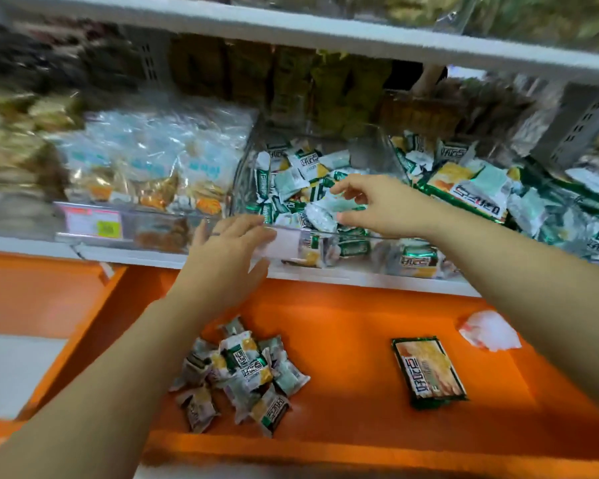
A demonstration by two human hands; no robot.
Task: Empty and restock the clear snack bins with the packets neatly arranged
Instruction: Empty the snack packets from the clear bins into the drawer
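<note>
Right hand (377,205) over packets (291,183), clear bin (244,174)

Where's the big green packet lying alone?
Head view, lower right: big green packet on the orange ledge, between the small-packet pile and a crumpled white bag.

Two hands (222,250) (381,205); one large packet (429,371) on the orange ledge (346,326).
</note>
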